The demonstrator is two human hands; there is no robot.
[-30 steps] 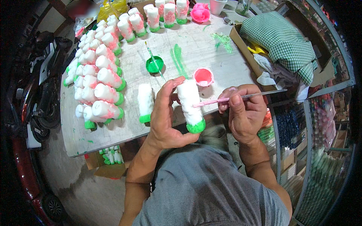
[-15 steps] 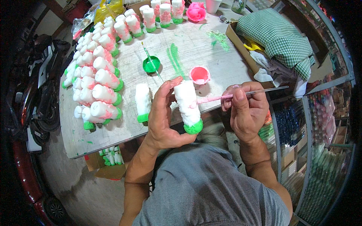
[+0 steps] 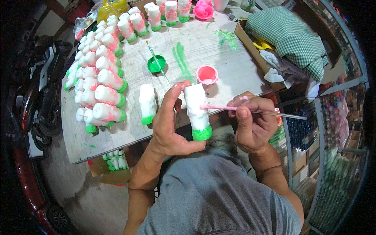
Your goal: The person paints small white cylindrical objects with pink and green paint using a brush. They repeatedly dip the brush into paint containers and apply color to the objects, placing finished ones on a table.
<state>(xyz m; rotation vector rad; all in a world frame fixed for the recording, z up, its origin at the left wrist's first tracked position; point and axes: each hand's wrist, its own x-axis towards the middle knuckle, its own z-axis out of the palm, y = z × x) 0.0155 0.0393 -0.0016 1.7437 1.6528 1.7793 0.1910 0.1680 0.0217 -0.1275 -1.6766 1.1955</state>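
Observation:
My left hand [image 3: 168,125] grips a white pillar candle [image 3: 196,103] with a green base, fingers at its top and thumb by its bottom. A paintbrush [image 3: 219,107] with pink paint along it is pinched in my right hand [image 3: 254,121]. Its tip touches the candle's side, where a little pink shows. Just beyond the candle stands a small cup of pink paint [image 3: 207,75]. Another white candle with a green base [image 3: 147,103] is left of my left hand. Farther off, a second brush [image 3: 153,53] rests in a green paint dish [image 3: 156,64].
Rows of white candles with pink relief and green bases [image 3: 108,80] line the table's [image 3: 129,133] left and far sides. A pink flower-shaped object [image 3: 203,9] is at the back. On the right sits a cardboard box [image 3: 254,55] with a checked cloth [image 3: 286,39]. Shelving [image 3: 321,164] stands beside me.
The candle has turned slightly more upright in my left hand. My right hand has shifted a little lower, and the brush now slopes down to the right, its tip still on the candle.

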